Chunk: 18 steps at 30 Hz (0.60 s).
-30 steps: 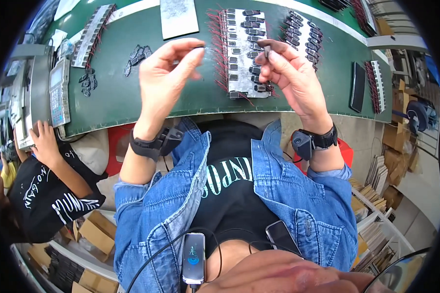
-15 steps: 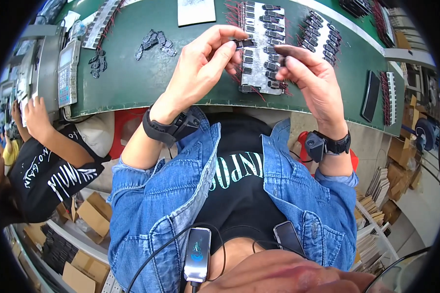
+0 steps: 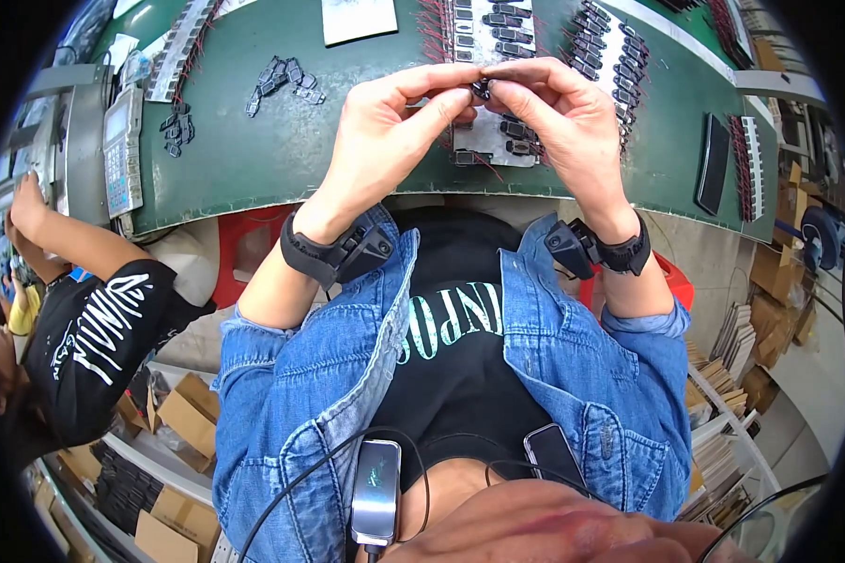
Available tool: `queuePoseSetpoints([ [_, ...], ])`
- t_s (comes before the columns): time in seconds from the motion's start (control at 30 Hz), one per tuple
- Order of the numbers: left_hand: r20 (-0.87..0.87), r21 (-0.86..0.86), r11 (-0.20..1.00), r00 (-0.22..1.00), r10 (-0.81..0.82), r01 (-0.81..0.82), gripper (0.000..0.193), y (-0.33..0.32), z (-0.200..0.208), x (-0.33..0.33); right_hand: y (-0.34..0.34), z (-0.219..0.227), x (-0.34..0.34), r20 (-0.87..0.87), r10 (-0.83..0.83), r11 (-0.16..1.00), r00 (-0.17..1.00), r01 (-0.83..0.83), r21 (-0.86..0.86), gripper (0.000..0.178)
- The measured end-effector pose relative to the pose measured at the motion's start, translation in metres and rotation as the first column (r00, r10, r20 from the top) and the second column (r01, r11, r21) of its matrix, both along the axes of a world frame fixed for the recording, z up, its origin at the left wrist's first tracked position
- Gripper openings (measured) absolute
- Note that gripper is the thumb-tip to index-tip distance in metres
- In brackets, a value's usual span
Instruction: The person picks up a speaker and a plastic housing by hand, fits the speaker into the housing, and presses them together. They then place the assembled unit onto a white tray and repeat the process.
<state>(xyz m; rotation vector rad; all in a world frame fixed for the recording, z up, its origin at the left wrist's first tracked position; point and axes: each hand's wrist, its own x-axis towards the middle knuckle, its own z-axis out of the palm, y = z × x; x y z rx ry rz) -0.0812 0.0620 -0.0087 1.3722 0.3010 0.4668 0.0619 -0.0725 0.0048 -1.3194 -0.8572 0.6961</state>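
Observation:
My left hand [image 3: 394, 117] and my right hand [image 3: 568, 113] meet above the workbench, thumbs and fingers pinched on one small black part [image 3: 482, 89] between them. The fingertips cover most of the part, so its exact kind is hidden. Directly beneath lies a pale board [image 3: 484, 45] carrying rows of small black rectangular parts [image 3: 512, 36] with thin red wires sticking out at the sides. My hands block the middle of this board from view.
A second pale strip [image 3: 610, 70] with black parts lies to the right. Loose black parts [image 3: 282, 80] form a pile at left, near a keypad device [image 3: 122, 159]. A black bar [image 3: 712, 164] rests at right. Another person's arm [image 3: 84, 235] reaches in at far left.
My right hand has moved left and met my left hand, which has stayed nearly in place. Their fingertips now come together at the small black part.

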Motion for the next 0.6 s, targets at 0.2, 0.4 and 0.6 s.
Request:
queuePoseSetpoints([
  [0.2,0.014,0.161,0.981,0.994,0.109,-0.11,0.029,-0.005,-0.003,-0.001,0.0,0.001,-0.007,0.195,-0.022,1.0,0.98,0.025,-0.009,0.022],
  [0.4,0.074,0.28,0.952,0.991,0.108,-0.124,0.031,-0.006,-0.006,-0.002,-0.004,0.005,-0.003,-0.002,0.046,0.997,0.999,-0.046,-0.06,0.019],
  [0.6,0.041,0.217,0.972,0.996,0.079,-0.086,0.031,-0.004,-0.011,-0.001,0.0,0.013,0.001,0.366,0.059,0.994,0.929,-0.019,-0.111,0.015],
])
